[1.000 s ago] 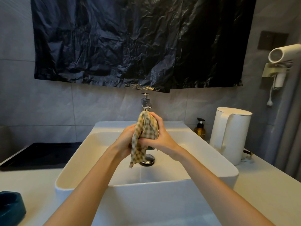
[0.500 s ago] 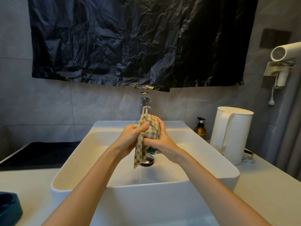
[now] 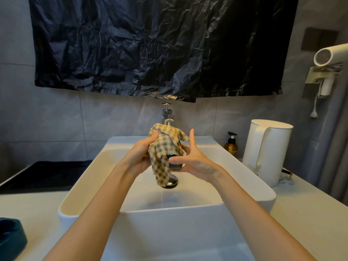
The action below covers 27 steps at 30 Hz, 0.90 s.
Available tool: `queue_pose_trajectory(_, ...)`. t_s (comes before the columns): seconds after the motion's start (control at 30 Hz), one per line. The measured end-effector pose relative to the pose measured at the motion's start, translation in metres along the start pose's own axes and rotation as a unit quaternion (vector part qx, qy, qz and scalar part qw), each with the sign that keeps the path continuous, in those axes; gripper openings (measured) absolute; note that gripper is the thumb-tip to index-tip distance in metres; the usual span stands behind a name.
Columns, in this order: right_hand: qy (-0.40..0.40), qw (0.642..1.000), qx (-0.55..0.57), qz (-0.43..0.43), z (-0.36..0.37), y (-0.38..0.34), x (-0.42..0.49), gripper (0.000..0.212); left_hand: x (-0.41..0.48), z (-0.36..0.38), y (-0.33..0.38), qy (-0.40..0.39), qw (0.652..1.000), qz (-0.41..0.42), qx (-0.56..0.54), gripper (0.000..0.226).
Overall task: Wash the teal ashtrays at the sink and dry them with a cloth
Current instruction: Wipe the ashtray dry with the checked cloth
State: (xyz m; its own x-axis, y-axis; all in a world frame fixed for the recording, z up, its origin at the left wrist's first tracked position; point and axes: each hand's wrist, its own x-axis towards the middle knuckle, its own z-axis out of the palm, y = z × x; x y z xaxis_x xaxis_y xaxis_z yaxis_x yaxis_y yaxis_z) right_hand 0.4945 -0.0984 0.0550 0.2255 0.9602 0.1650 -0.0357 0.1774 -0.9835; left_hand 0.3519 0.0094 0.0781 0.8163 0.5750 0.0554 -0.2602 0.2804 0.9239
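Nearest, left of the white rectangular basin sink (image 3: 169, 210), a dark teal ashtray (image 3: 10, 238) with a thick rim sits on the pale tabletop (image 3: 310, 213), cut by the frame edge. Over the sink's middle, the left hand (image 3: 140, 153) clutches a checked green-and-cream cloth (image 3: 165, 146), thumb on top. The cloth drapes a second teal ashtray (image 3: 174, 163), one end hanging toward the round chrome drain plug (image 3: 171, 182). The right hand (image 3: 194, 159) holds that ashtray from the right, thumb on its near edge, fingers behind, index finger straight up. Left of the sink lies a flat black slab (image 3: 43, 174). To its right stand an amber pump bottle (image 3: 231, 146) and a white cylindrical kettle (image 3: 267, 151). Behind the sink rises a chrome faucet (image 3: 167, 113), and above it hangs a crumpled black plastic sheet (image 3: 160, 44).
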Motion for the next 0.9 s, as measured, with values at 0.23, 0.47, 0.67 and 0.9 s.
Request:
queue_pose_trajectory(0.23,0.012,1.000,-0.001,0.008,0.010,0.005,0.006,0.086,0.001,0.005,-0.002,-0.023,0.998,0.008,0.057,0.046)
queue_pose_trajectory(0.47,0.045,0.988,0.146,0.018,-0.002,0.003,0.009,0.090,0.004,0.010,-0.002,0.053,0.997,0.054,0.008,0.030)
queue_pose_trajectory(0.67,0.079,0.966,0.244,0.037,-0.002,-0.005,-0.001,0.073,0.012,-0.001,0.004,0.295,0.940,0.174,0.008,0.021)
queue_pose_trajectory(0.9,0.063,0.953,0.288,0.070,0.005,-0.012,-0.012,0.053,0.010,0.014,0.035,0.362,0.899,0.242,-0.047,0.017)
